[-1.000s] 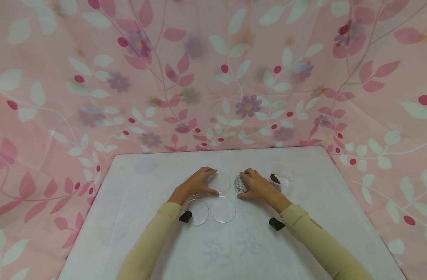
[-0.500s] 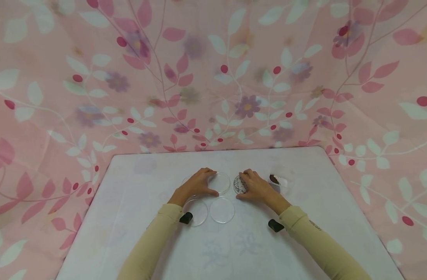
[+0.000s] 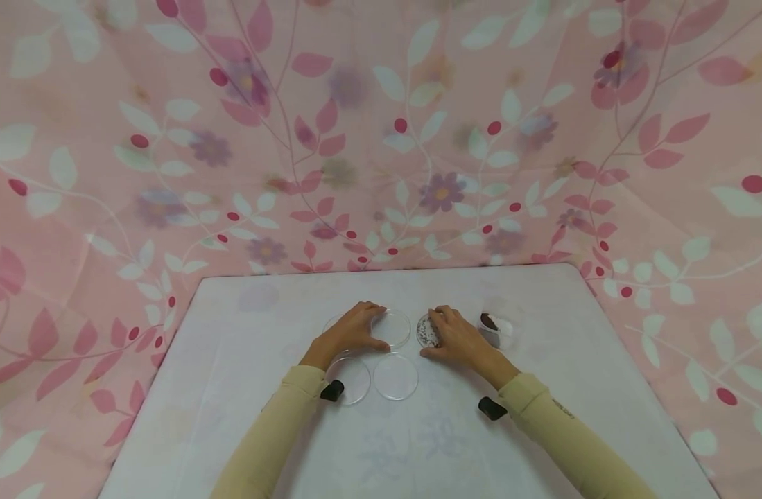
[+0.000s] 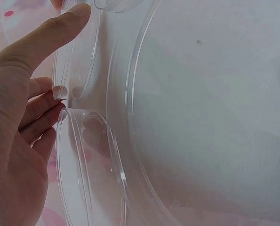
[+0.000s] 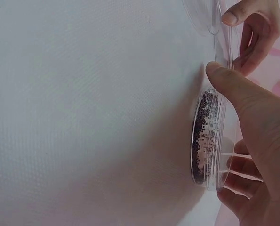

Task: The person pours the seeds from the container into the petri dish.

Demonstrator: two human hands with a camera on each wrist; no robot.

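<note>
Petri dish of dark seeds (image 3: 427, 330) sits on the worktop (image 3: 231, 346), right hand (image 3: 458, 336) gripping its rim, left hand (image 3: 349, 333) holding an empty dish (image 3: 394, 327); two more empty dishes (image 3: 396, 376) apparently await filling.

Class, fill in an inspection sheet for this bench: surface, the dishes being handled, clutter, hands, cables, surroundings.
Surface: white table, covered with a pale cloth.
Job's things: empty clear dish under the left hand; seed-filled dish under the right hand, dark grains inside.
Clutter: two more empty clear dishes nearer the person; a small clear container with dark contents to the right.
Hands: left hand grips the empty dish's rim with thumb and fingers; right hand grips the seed dish the same way.
Cables: nothing seen.
Surroundings: pink floral fabric hangs behind and beside the table.
</note>
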